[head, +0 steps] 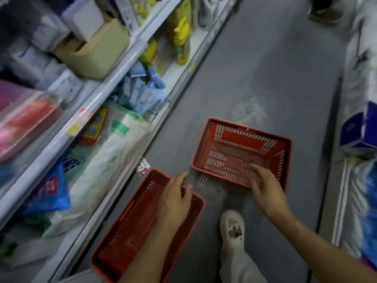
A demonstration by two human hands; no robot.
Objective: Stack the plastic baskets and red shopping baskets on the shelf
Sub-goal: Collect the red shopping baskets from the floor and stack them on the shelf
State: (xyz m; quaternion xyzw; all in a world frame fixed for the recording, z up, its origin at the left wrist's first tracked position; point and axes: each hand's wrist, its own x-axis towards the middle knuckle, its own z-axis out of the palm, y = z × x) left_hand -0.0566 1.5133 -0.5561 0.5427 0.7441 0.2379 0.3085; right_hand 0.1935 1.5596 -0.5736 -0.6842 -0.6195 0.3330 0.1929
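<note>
Red near shopping basket [126, 231] and far shopping basket [234, 152] sit apart on the floor [265, 78], not stacked yet. The left hand [175, 203] is open above the near one. The right hand [267, 186] is at the far rim, but its grip is unclear.

The grey floor [265, 68] beyond the far red basket [234, 152] is left open along the aisle. A narrow strip of bare floor is kept between it and the near red basket [130, 231]. The left side is closed off by the shelf [100, 97], packed with bagged goods; passage at near right is narrowed by a white shoe [232, 227].
</note>
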